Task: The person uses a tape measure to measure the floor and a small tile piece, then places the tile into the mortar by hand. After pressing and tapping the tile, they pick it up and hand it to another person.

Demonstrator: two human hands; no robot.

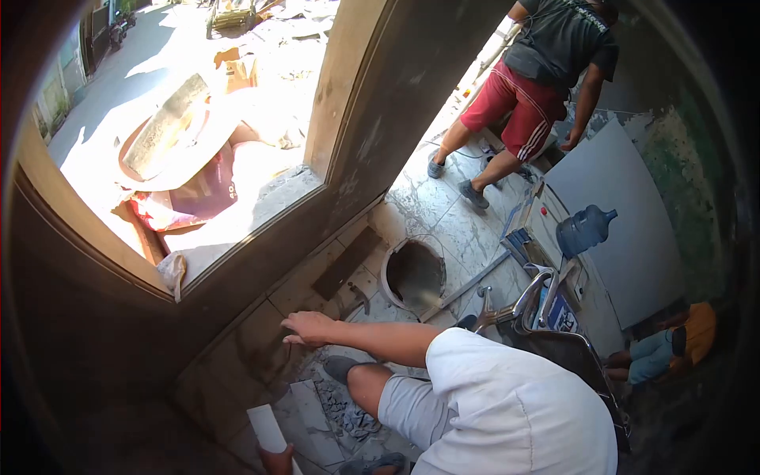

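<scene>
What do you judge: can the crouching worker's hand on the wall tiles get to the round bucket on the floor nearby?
Probably yes. The crouching worker's hand lies flat on the wall tiles, holding nothing. The bucket stands open on the floor just beyond it, and only bare floor and a small tool seem to lie between them.

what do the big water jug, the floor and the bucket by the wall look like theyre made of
The water jug looks like translucent blue plastic, glossy where light catches it. The floor looks like polished marble-patterned tile: pale with grey veins and visible joints, though real stone is possible. The bucket seems plastic or metal; its grey, cement-caked surface leaves that open.
</scene>
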